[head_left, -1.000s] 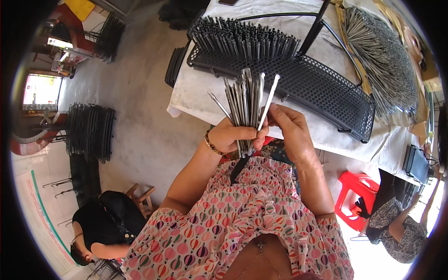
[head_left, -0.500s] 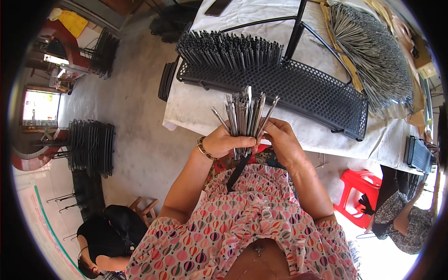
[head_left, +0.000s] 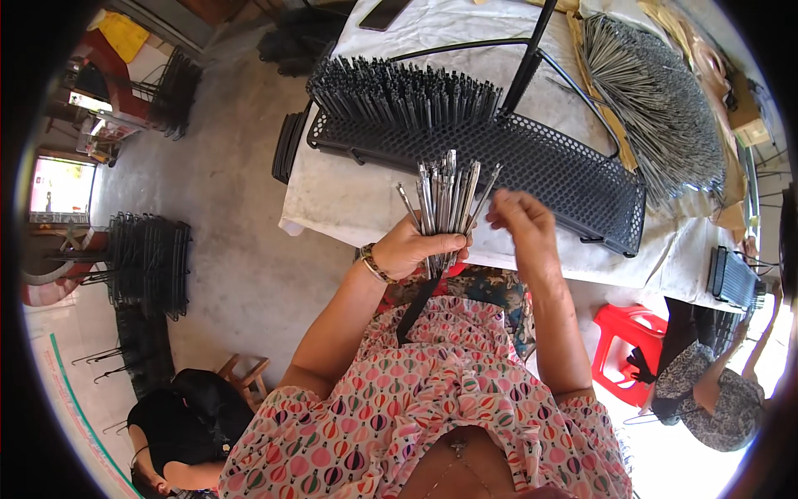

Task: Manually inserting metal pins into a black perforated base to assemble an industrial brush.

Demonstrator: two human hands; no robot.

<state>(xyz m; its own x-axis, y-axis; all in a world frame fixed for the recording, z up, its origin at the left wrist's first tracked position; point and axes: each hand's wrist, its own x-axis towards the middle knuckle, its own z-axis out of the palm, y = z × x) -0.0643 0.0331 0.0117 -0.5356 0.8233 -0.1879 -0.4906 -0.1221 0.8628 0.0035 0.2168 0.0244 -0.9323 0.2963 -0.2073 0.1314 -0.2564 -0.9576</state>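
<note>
My left hand [head_left: 417, 249] is closed around a bunch of thin silvery metal rods [head_left: 446, 200], its thumb across their front. The rods stand roughly upright and fan out at the top, with one on each side leaning outward. Just right of the bunch and apart from it, my right hand [head_left: 528, 231] is raised with its fingers curled together; anything between the fingertips is too small to make out. Beyond my hands lies a black perforated metal rack [head_left: 565, 187]. Many dark rods [head_left: 407, 93] stand packed in its left part.
A large heap of grey rods [head_left: 657, 108] lies on brown paper at the table's [head_left: 332, 195] far right. A phone [head_left: 384, 14] is at the far edge. A red stool [head_left: 611, 349] and one person [head_left: 706, 391] are at right; another person [head_left: 183, 424] sits at lower left.
My right hand has left the rods and moved up and right. My left hand keeps its hold on the bunch, which has shifted slightly right.
</note>
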